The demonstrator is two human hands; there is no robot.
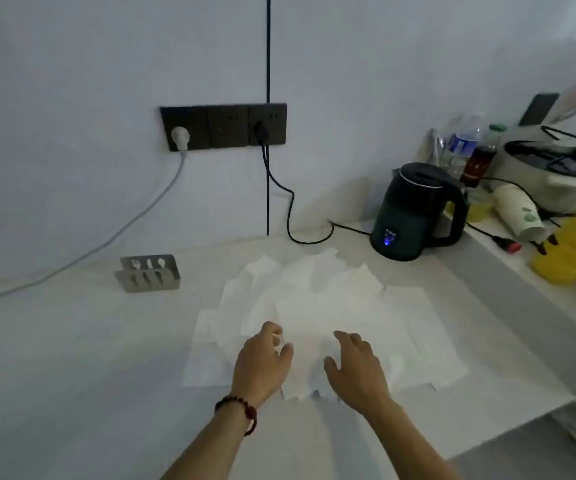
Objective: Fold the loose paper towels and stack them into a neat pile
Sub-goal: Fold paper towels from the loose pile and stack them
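Note:
Several loose white paper towels (335,306) lie spread and overlapping on the pale countertop (82,341), in the middle of the view. My left hand (262,362), with a bead bracelet on its wrist, is over the near edge of the towels, fingers loosely curved, holding nothing that I can make out. My right hand (357,367) is beside it over the same near edge, fingers spread and relaxed. Whether either hand touches the paper is unclear. The towels under the hands are hidden.
A black electric kettle (414,211) stands behind the towels at the right, its cord running to a wall socket strip (224,126). A metal cutlery holder (148,273) sits at the back left. Bottles, a rice cooker (553,171), a paper cup and a yellow toy (570,254) crowd the right.

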